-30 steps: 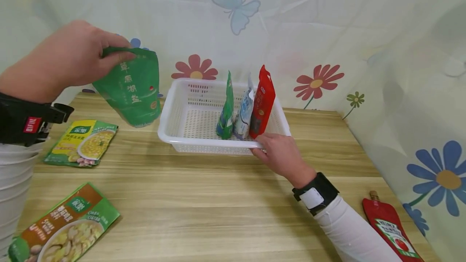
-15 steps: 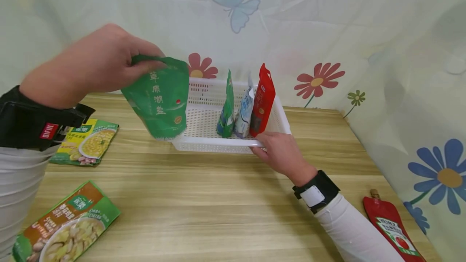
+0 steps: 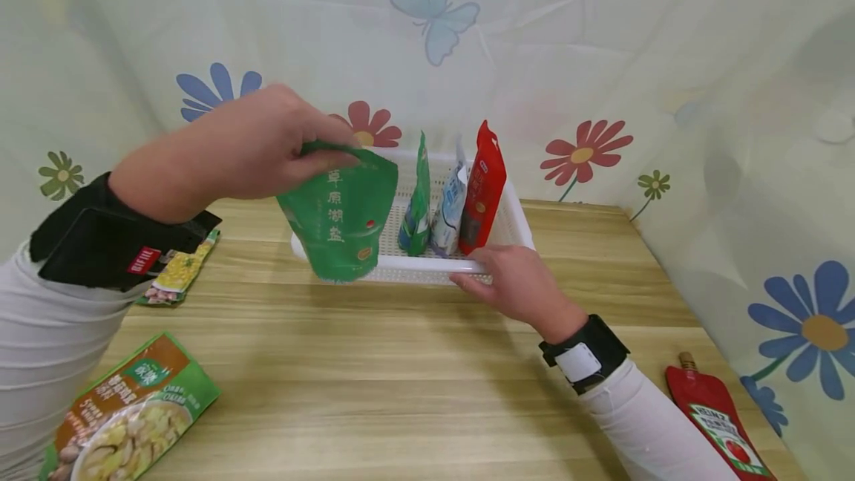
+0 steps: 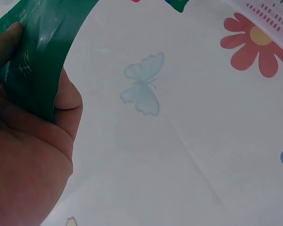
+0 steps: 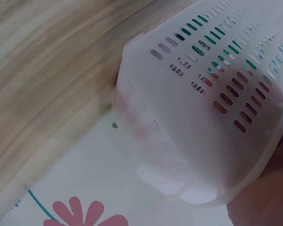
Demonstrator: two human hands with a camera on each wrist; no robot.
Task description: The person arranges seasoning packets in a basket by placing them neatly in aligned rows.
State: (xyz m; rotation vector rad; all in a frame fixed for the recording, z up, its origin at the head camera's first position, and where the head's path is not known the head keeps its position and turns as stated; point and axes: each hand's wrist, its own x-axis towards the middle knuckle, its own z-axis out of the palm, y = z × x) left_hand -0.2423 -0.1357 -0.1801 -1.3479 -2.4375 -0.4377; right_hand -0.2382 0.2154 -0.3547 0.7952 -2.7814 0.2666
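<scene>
My left hand [image 3: 257, 151] pinches the top edge of a green salt pouch [image 3: 344, 221] between thumb and fingers. The pouch hangs upright in front of the left part of a white plastic basket [image 3: 427, 264], covering some of it. In the left wrist view, the thumb lies on one face of the pouch [image 4: 42, 52]. My right hand [image 3: 521, 284] grips the basket's front rim near its right corner. Inside the basket stand a thin green pouch [image 3: 418, 203], a white and blue pouch [image 3: 451, 206] and a red pouch [image 3: 485, 191]. The right wrist view shows the slotted basket wall [image 5: 188, 127].
On the wooden table [image 3: 374, 384], a yellow soup packet [image 3: 180, 273] lies partly behind the left wrist. A brown and green soup packet [image 3: 133, 414] is at front left. A red Heinz ketchup pouch [image 3: 724, 421] lies at far right. A flowered curtain [image 3: 300, 13] hangs behind.
The left hand has carried the green salt pouch rightward and down, from beside the basket to in front of its left part. The right hand has stayed on the rim.
</scene>
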